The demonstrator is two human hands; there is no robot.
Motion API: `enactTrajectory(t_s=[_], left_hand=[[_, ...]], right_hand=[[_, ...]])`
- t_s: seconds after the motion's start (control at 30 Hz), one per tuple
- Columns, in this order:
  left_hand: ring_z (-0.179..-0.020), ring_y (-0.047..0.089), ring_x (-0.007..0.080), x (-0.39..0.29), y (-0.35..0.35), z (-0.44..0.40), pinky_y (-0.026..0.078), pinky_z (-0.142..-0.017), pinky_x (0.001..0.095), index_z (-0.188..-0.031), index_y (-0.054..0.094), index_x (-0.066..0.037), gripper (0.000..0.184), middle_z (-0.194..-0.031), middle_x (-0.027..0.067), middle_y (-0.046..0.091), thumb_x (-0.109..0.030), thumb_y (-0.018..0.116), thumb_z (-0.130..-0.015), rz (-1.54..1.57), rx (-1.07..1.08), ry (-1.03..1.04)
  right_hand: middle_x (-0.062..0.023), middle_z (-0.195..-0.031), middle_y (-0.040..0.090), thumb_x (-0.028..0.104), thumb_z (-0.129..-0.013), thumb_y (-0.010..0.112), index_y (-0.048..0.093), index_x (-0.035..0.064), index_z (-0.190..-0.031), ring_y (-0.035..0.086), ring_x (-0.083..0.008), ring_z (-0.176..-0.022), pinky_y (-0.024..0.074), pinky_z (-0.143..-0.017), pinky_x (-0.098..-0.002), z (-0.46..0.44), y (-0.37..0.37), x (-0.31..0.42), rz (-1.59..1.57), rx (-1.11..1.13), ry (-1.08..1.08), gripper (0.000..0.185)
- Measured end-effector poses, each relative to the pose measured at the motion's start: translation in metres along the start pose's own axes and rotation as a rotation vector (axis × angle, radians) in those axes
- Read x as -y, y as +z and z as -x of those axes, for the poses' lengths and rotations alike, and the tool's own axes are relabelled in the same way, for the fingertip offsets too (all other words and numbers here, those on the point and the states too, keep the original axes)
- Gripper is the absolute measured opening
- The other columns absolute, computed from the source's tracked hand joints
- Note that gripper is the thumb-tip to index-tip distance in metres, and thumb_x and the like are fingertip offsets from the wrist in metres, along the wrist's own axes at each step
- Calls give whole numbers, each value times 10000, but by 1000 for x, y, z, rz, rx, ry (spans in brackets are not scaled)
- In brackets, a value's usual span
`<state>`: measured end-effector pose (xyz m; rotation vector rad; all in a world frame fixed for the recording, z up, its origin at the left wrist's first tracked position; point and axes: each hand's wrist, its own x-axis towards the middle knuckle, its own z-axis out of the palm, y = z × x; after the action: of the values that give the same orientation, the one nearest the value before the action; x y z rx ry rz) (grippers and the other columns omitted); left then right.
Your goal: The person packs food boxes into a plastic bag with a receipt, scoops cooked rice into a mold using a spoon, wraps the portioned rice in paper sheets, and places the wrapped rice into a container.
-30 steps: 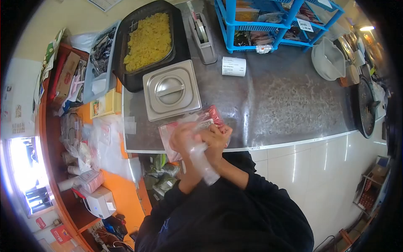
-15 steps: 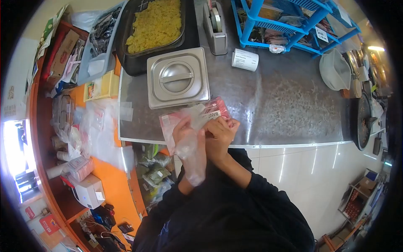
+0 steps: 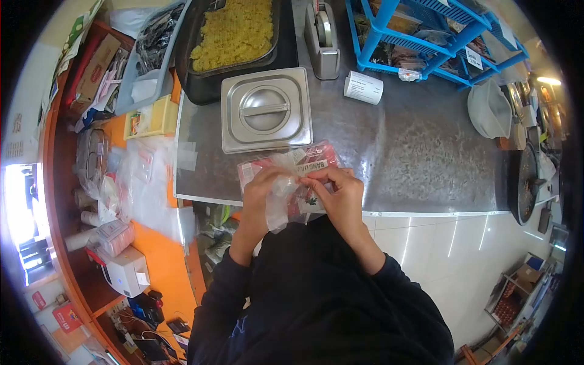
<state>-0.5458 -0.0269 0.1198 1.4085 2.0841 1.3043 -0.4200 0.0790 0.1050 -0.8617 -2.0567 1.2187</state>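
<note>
At the counter's front edge lies a red and white printed packet [image 3: 327,154] with clear plastic over it. My left hand [image 3: 263,190] is closed on a crumpled clear plastic bag [image 3: 278,210], which hangs over the packet's near side. My right hand [image 3: 342,193] pinches the plastic beside it, thumb and forefinger together, close to my left fingertips. Just beyond the packet sits a steel container with a lid [image 3: 266,109]. A paper label roll [image 3: 364,87] and a grey tape dispenser [image 3: 322,45] stand farther back.
A tray of yellow food [image 3: 234,36] is at the back left. Blue tiered baskets [image 3: 413,45] stand at the back right, near a translucent bowl [image 3: 489,111]. A dark round pan [image 3: 524,182] is at the far right. Plastic bags [image 3: 143,188] lie on the orange surface.
My hands have come apart from their overlapped position and now meet at the fingertips. The clear bag has moved from around my left wrist to between my hands. The view has shifted.
</note>
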Motion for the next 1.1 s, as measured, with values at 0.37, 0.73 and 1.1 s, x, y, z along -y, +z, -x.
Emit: enactTrajectory(t_s=[0.37,0.73,1.1], left_hand=[[-821,600,324,6,3,4,470,-729,344,-922,615,12,254,-925,153,606,-22,666,-676,24,23,-57],[-824,598,270,2,1,1,461,-758,334,-928,627,-11,237,-922,113,593,-28,659,-694,140,71,-109],[-1044,497,311,7,-4,8,368,-929,402,-1056,576,-44,493,-1074,113,540,-125,764,-607,-238,-47,29]], right_hand=[[-18,-694,641,84,-695,745,691,82,-794,540,-140,-618,377,-656,-268,5,3,-6,-35,-82,-125,113],[-17,-701,551,125,-695,717,669,116,-849,514,-193,-608,357,-716,-321,0,2,0,59,63,-79,162],[-110,-1044,568,262,-770,723,528,16,-1095,534,-161,-929,415,-790,-297,-84,-46,-83,-194,-222,168,452]])
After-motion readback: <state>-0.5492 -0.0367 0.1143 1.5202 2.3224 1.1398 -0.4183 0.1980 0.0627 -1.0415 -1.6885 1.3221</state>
